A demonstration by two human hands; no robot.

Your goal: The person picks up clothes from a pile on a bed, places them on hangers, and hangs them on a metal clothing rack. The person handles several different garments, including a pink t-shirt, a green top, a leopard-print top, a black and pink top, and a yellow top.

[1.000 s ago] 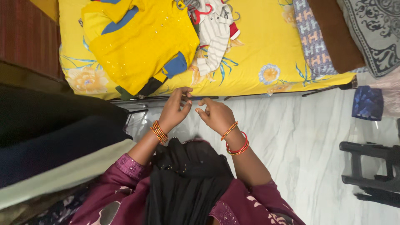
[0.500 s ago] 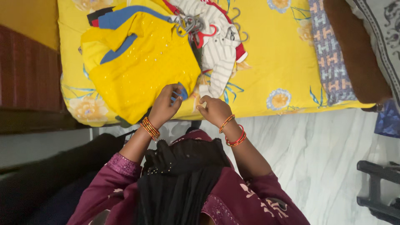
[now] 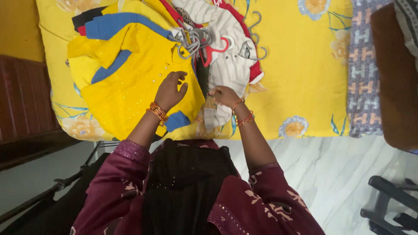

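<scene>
A yellow garment with blue cuffs and trim point(image 3: 126, 82) lies on a bed with a yellow flowered sheet point(image 3: 300, 65). My left hand point(image 3: 170, 90) rests flat on this garment, fingers spread, holding nothing. Beside it lies a white striped garment with red trim point(image 3: 230, 52). My right hand point(image 3: 223, 95) touches the lower edge of the white garment; whether its fingers grip the cloth I cannot tell. Grey and red hangers point(image 3: 196, 41) lie bunched at the tops of the clothes.
A patterned blanket strip point(image 3: 360, 65) and a brown cushion point(image 3: 398, 74) lie at the bed's right end. A dark wooden panel point(image 3: 21, 104) stands at the left. White marble floor point(image 3: 331, 174) lies below, with a black plastic stool point(image 3: 392, 200) at the lower right.
Both hands have moved from in front of my chest up onto the bed. The left hand now lies on the yellow garment; the right has reached the white one.
</scene>
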